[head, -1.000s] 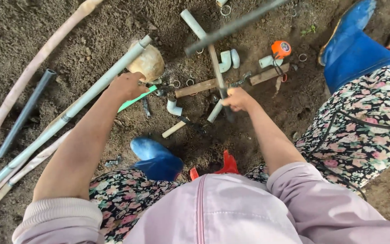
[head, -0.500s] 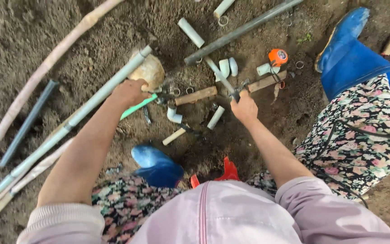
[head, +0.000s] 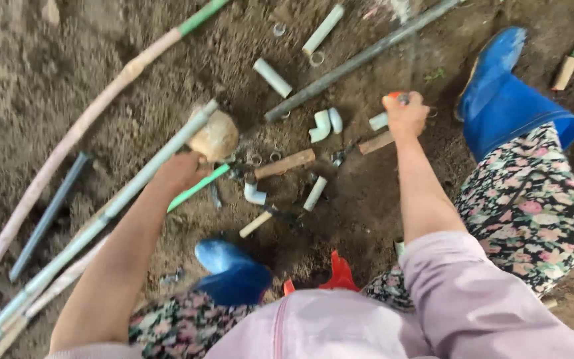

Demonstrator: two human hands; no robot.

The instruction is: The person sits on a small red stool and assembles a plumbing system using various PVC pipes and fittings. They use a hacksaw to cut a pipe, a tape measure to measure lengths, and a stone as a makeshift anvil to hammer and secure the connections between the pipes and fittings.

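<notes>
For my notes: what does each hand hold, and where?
Right hand grips the orange object from above. Left hand rests on the long pale pipe; grip unclear.

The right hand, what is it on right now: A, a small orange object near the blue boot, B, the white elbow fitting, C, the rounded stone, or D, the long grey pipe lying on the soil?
A: the right hand closes over a small orange object beside the blue boot.

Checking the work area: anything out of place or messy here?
Yes. Short pipe offcuts, elbows and small rings lie scattered loose on the bare soil between the boots. Nothing looks broken or spilled.
</notes>
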